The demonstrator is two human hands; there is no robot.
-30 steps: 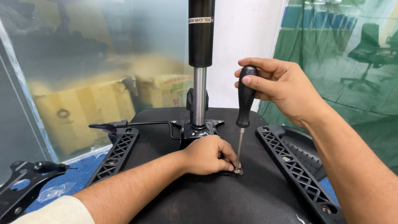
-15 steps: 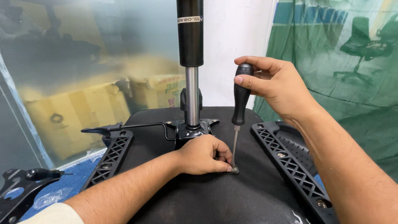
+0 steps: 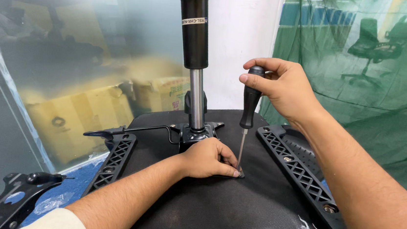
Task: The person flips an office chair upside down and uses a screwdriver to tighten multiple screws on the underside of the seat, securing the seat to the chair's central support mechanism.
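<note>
i see my right hand (image 3: 284, 89) closed around the black handle of the screwdriver (image 3: 249, 108), held upright | its tip meets the black seat underside (image 3: 234, 215) just beside my left hand (image 3: 208, 158) | left hand lies curled on the seat, fingertips (image 3: 232, 171) touching the tip, gripping nothing i can make out | gas cylinder (image 3: 195, 55) stands behind

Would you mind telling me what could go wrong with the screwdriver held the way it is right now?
1. The left hand has its fingertips right beside the tip of the screwdriver; a slip could jab them.
2. The right hand grips only the handle top, so the long shaft may tilt and cam out of the screw.
3. A slipped tip could gouge the black seat underside.
</note>
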